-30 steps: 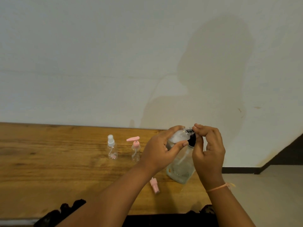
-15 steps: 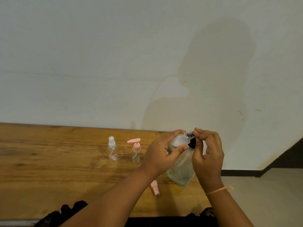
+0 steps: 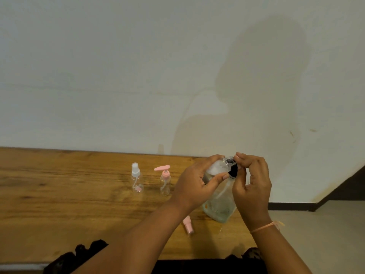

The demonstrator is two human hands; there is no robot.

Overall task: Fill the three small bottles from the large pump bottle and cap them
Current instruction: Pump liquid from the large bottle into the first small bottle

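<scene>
Large pump bottle [image 3: 219, 206] on table [image 3: 59, 194], near right end. Left hand [image 3: 194, 186] curls round small clear bottle [image 3: 216, 167] beside pump head [image 3: 230, 161]; right hand [image 3: 252, 184] pinches that head. Advice: keep small mouth directly beneath, press slowly, avoid tipping.

A wooden table [image 3: 59, 204] carries a white-capped spray bottle [image 3: 136, 180] and a pink-pump bottle [image 3: 165, 181], both upright toward its far edge. A pink cap [image 3: 188, 226] lies near its front edge.

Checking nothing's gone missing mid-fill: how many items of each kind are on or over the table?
Small bottles: 3 (spray bottle, pink-pump bottle, held bottle in the left hand)
Large pump bottle: 1
Loose pink cap: 1
Total: 5
</scene>
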